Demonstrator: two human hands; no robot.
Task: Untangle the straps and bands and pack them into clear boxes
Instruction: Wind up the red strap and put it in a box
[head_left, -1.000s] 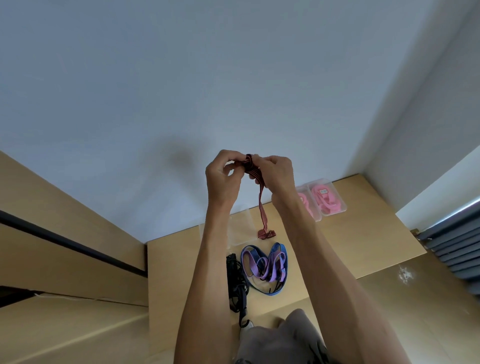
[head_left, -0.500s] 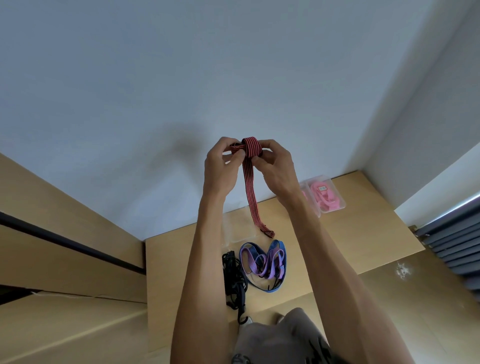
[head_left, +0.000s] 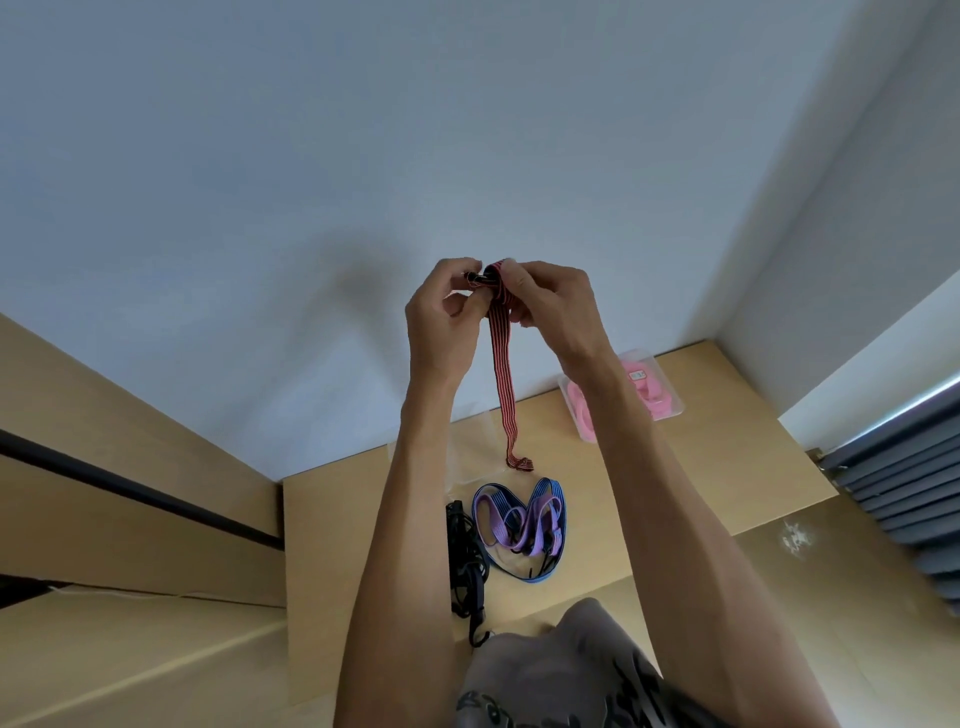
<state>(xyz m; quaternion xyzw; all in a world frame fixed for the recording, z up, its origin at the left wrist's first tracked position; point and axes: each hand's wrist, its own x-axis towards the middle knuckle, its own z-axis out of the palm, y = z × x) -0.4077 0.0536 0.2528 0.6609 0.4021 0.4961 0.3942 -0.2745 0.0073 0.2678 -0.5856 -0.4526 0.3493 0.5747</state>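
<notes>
Both hands raised together in front of the pale wall, fingertips almost meeting: left hand (head_left: 441, 322) pinching a small dark clip at the top end of the red striped strap (head_left: 503, 374), right hand (head_left: 550, 312) curled round the folded top of the same strap just beside it. Long axis of the strap nearly vertical, hanging straight down between the two wrists, lower end folded and pointing toward the wooden table (head_left: 363, 519), very near or touching the surface; cannot tell which. Below the hands, between the forearms, a tangle of blue and purple bands (head_left: 519, 525) lying flat on the table, and touching it on the left-hand side a bundle of black straps (head_left: 465, 551) stretched toward the body. Just under the left forearm an open clear box (head_left: 467, 441), faint and hard to see. Beyond the right wrist, partly hidden by it, a clear box with pink bands (head_left: 657, 392) close to the far table edge by the wall. Free tabletop to the right of the right forearm up to the table edge; narrower free strip left of the left forearm, ending at a step down. Wide open room above and around the hands, only plain wall behind.
</notes>
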